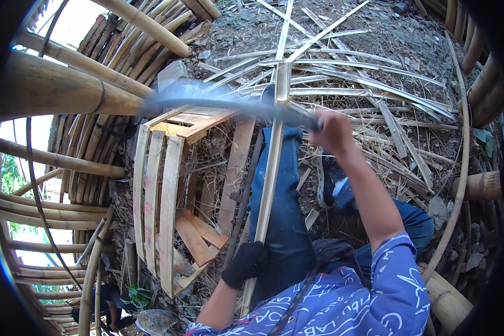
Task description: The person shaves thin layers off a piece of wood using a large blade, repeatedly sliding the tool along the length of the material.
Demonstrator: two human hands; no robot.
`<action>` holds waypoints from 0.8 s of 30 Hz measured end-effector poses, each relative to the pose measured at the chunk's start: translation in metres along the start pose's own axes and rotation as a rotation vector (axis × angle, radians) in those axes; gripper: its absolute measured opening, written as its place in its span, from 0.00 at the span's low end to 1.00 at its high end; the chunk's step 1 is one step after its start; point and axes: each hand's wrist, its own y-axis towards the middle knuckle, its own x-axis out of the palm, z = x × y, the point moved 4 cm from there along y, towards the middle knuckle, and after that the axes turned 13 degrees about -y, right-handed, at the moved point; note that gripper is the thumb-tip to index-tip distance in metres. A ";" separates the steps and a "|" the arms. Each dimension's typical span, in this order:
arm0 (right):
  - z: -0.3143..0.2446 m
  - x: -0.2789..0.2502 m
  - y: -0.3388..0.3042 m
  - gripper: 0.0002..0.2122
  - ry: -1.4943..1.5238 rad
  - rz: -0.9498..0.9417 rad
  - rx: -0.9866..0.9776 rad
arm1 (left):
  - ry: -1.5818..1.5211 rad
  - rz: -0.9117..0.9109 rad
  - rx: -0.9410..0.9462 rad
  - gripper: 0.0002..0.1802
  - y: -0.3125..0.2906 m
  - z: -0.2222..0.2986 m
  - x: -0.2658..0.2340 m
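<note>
My left hand (pixel 245 264), in a black glove, is closed around the near part of a long bamboo strip (pixel 271 179). The strip runs away from me along my left leg, and its far part looks split into two thinner lengths. In my bare right hand (pixel 333 133) is the handle of a long-bladed knife (pixel 224 105). The blade points left across the strip and is smeared by motion, so I cannot tell whether it touches the bamboo.
A slatted wooden crate (pixel 173 213) stands left of my leg. Split bamboo strips (pixel 369 81) and shavings litter the ground ahead and right. Thick bamboo poles (pixel 67 89) jut in from the left. A long thin pole (pixel 462 145) lies at the right.
</note>
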 end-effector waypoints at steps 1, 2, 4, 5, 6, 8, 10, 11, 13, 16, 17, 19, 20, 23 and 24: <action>0.015 -0.001 0.023 0.03 -0.108 0.071 0.105 | -0.002 -0.003 -0.001 0.16 0.000 0.000 0.002; 0.030 -0.007 0.036 0.04 -0.043 0.144 0.184 | 0.005 -0.018 -0.018 0.17 0.001 -0.001 0.005; 0.045 -0.002 0.052 0.07 -0.007 0.089 0.259 | 0.016 -0.030 -0.013 0.19 0.004 0.003 0.004; 0.047 0.004 0.049 0.07 0.058 0.042 0.273 | 0.047 -0.014 0.027 0.19 0.005 0.001 -0.002; 0.048 0.007 0.039 0.08 0.120 -0.005 0.288 | 0.078 -0.001 0.066 0.18 0.006 0.000 -0.007; 0.046 0.009 0.006 0.04 0.249 0.011 0.219 | 0.041 0.005 0.035 0.17 0.009 -0.002 -0.012; 0.037 0.010 -0.037 0.03 0.335 0.003 0.223 | 0.001 0.021 -0.010 0.16 0.010 -0.003 -0.018; 0.029 0.006 -0.057 0.03 0.345 -0.050 0.238 | 0.511 -0.037 0.243 0.14 0.010 0.003 -0.018; 0.007 -0.008 -0.086 0.05 0.415 -0.112 0.284 | 1.016 -0.100 0.485 0.13 0.005 0.006 -0.008; -0.016 -0.022 -0.119 0.06 0.514 -0.213 0.252 | 1.283 -0.025 0.689 0.08 -0.006 0.016 0.023; -0.023 -0.029 -0.124 0.06 0.488 -0.244 0.244 | 1.309 0.034 0.714 0.07 -0.007 0.014 0.028; -0.029 -0.040 -0.126 0.06 0.455 -0.276 0.235 | 1.328 0.089 0.740 0.06 -0.009 0.010 0.041; -0.031 -0.046 -0.125 0.06 0.394 -0.268 0.170 | 1.444 0.174 0.708 0.06 -0.009 0.008 0.048; -0.038 -0.062 -0.117 0.07 0.257 -0.255 0.032 | 1.606 0.287 0.728 0.06 -0.019 0.010 0.071; -0.041 -0.066 -0.115 0.07 0.187 -0.249 -0.039 | 1.660 0.317 0.781 0.05 -0.022 0.011 0.078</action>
